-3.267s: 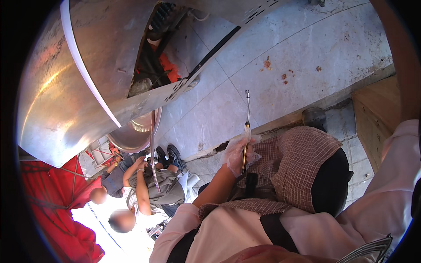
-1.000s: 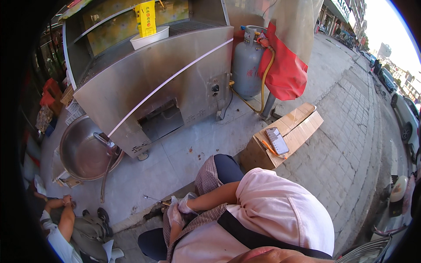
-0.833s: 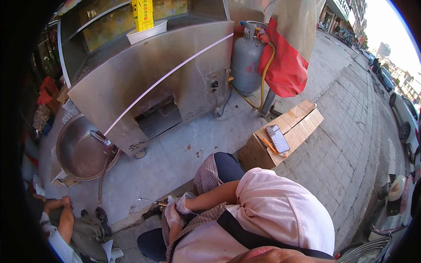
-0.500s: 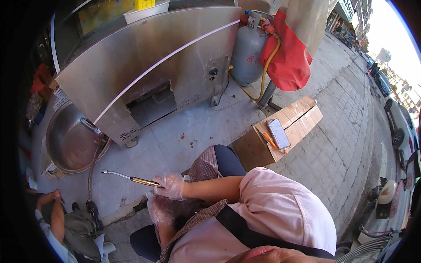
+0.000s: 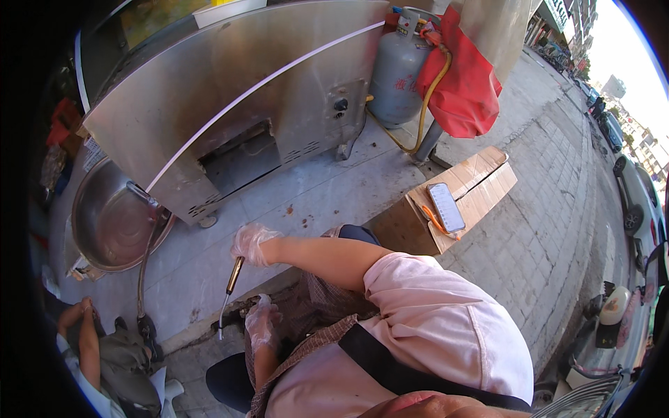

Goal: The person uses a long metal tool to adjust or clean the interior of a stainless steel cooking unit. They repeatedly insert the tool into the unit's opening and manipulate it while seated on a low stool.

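Both my hands wear clear plastic gloves. My right hand (image 5: 252,244), reaching out over the pale tiles, is closed round one end of a long-necked lighter (image 5: 234,276) with a gold body. Its thin, bent silver neck points down toward me, and no flame shows. Lower, by my lap and the checked apron (image 5: 317,299), is my left hand (image 5: 262,323), its fingers partly apart with nothing visible in them. Ahead stands a stainless-steel stove cabinet (image 5: 279,90) with a control knob (image 5: 340,104) and a low rectangular opening (image 5: 240,161).
A grey gas cylinder (image 5: 397,80) with a yellow hose (image 5: 435,90) stands beside the cabinet, near a red cloth (image 5: 463,97). On the right, a cardboard box (image 5: 411,240) bears a phone (image 5: 446,207). A large metal basin (image 5: 87,209) and a seated person (image 5: 129,369) are at left.
My right hand has moved forward and left, away from my left hand. The lighter has swung from pointing left to pointing down toward me. My left hand stays by my lap.
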`<state>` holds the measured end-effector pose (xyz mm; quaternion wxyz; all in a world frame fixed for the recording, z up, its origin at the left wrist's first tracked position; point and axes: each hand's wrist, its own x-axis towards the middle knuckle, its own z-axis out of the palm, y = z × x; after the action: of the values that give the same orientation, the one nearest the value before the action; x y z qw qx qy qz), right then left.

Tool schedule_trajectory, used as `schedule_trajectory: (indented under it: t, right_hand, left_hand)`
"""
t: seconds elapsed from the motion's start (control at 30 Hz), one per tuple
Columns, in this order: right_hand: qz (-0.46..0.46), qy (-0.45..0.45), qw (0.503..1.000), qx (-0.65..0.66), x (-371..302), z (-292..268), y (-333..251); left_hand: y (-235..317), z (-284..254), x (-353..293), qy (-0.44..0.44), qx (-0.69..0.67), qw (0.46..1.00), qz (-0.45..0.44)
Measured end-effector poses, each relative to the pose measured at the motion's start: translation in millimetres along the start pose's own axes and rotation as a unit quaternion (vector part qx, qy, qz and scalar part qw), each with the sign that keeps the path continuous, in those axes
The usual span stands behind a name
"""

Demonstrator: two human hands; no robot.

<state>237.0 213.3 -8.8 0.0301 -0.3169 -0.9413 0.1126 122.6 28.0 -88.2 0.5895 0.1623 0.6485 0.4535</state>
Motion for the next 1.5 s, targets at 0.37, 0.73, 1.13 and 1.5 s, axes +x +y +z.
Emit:
schedule_trajectory:
  t: [0.37, 0.73, 1.13, 1.5]
  right_hand:
    - [-0.002, -0.033, 0.999, -0.025, 16, 6, 12]
    - [0.039, 0.004, 0.999, -0.017, 8, 7, 17]
    - [0.006, -0.060, 0.995, -0.082, 15, 4, 20]
    - [-0.007, -0.050, 0.999, 0.010, 10, 21, 7]
  left_hand:
    - [-12, -10, 1, 0.006, -0.060, 0.971, 0.230]
    - [-28, -56, 28, 0.072, -0.292, 0.948, 0.099]
    - [-10, -33, 12, 0.071, -0.323, 0.942, 0.065]
    - [2, -25, 5, 0.069, -0.320, 0.942, 0.071]
